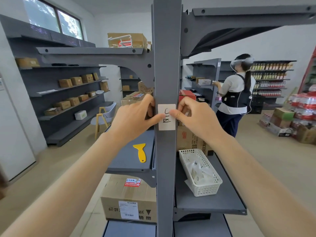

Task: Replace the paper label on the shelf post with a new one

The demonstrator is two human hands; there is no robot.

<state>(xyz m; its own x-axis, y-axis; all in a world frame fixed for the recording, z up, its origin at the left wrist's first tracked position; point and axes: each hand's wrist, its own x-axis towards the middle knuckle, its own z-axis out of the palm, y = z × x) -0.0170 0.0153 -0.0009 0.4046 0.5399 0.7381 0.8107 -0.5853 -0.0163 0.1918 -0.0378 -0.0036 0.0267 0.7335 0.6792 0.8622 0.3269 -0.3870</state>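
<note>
Label point(167, 117) sits flat on post point(165, 65), both thumbs pressing its middle: left hand point(135, 117), right hand point(193, 117), fingers curled behind post. Scraper point(140, 151) lies unused left of post. Likely final smoothing.

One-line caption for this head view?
Both thumbs, left hand and right hand, press a handwritten paper label onto the grey shelf post.

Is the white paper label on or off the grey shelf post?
On: white paper label lies flat against grey shelf post, both thumbs pressing it.
</note>
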